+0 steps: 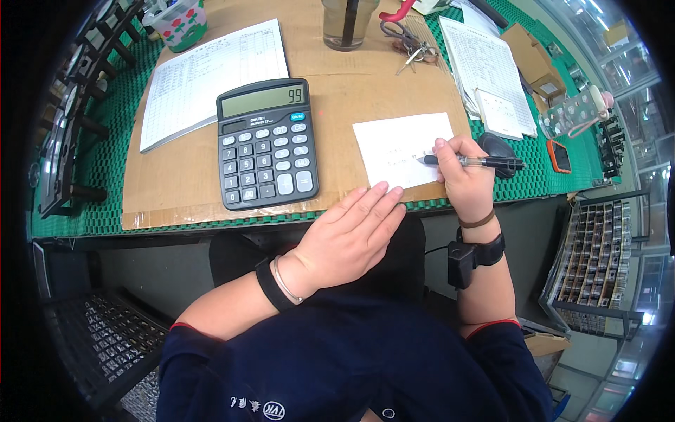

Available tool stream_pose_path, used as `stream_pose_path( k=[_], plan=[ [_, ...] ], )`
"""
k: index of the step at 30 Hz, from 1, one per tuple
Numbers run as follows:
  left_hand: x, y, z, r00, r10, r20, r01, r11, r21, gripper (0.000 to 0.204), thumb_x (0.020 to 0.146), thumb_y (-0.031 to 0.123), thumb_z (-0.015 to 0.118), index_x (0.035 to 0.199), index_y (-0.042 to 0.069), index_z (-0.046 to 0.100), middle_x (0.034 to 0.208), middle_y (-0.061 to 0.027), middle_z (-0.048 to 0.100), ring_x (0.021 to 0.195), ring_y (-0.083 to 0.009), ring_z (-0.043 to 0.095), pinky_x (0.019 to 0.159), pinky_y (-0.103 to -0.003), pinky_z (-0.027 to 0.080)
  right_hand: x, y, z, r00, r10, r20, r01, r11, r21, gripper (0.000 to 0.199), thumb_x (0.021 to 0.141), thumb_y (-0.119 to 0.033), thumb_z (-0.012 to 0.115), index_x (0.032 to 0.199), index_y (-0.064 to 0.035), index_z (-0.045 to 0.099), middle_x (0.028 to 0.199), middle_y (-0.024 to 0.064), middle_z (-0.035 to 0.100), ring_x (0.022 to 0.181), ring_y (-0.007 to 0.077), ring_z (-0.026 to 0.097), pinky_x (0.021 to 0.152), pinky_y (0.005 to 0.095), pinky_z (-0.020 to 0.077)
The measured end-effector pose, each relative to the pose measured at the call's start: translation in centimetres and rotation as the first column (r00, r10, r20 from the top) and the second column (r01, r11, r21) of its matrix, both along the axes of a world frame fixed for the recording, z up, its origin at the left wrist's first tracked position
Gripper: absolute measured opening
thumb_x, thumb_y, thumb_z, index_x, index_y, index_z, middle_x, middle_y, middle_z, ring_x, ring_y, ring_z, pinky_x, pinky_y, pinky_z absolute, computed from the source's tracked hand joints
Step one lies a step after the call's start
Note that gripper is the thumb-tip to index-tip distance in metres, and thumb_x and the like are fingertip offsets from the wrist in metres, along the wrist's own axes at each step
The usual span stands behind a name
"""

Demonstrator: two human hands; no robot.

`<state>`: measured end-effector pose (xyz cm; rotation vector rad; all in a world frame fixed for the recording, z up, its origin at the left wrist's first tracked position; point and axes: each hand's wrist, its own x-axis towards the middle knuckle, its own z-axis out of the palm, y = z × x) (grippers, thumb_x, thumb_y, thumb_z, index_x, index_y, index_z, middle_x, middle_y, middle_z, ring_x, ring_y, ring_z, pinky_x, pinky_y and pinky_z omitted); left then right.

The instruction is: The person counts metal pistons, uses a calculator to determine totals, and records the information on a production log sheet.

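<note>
My right hand [467, 176] is closed around a black pen [472, 162], whose tip points left at a small white sheet of paper [387, 141]. Faint handwriting shows on the sheet. With fingers stretched out flat, my left hand [355, 235] rests its fingertips on the sheet's lower edge, at the front edge of the table. To the left of the sheet lies a black calculator [268, 144] with a lit-up grey display and mostly grey keys. The heel of my right hand is beside the sheet's right edge.
Brown cardboard [337, 91] covers much of the green mat [91, 204]. A printed pad [211, 77] lies behind the calculator. Farther back are a cup of drink [346, 28] and keys [416, 55]. On the right are papers [485, 63], a black mouse [498, 151] and an orange-edged device [559, 156].
</note>
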<state>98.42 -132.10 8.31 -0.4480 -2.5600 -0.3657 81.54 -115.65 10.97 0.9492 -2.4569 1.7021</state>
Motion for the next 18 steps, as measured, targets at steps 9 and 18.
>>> stream_pose_path(
  k=[9,18],
  plan=[
    [0.3,-0.4,0.1,0.999,-0.024,-0.031,0.027,0.996,0.090,0.042,0.079,0.016,0.071,0.119,0.006,0.066,0.133,-0.0101,0.061,0.127,-0.0264,0.056,0.106,-0.040,0.044,1.9,1.0,0.7,0.997,-0.014,0.079,0.025,0.991,-0.131,0.032,0.105,-0.026,0.054,0.119,0.0015,0.061,0.080,0.0106,0.069,0.070,0.0152,0.065,0.069,0.0261,0.0513],
    [1.3,-1.2,0.2,0.975,-0.154,-0.157,0.197,0.928,0.315,0.034,0.072,0.008,0.072,0.106,0.006,0.068,0.117,-0.0093,0.067,0.104,-0.0282,0.065,0.087,-0.040,0.052,6.0,2.5,-1.2,0.790,0.258,-0.557,0.035,0.887,0.460,0.045,0.073,-0.012,0.080,0.113,-0.0086,0.062,0.129,0.0170,0.064,0.124,0.0414,0.057,0.102,0.0562,0.0442]
  ],
)
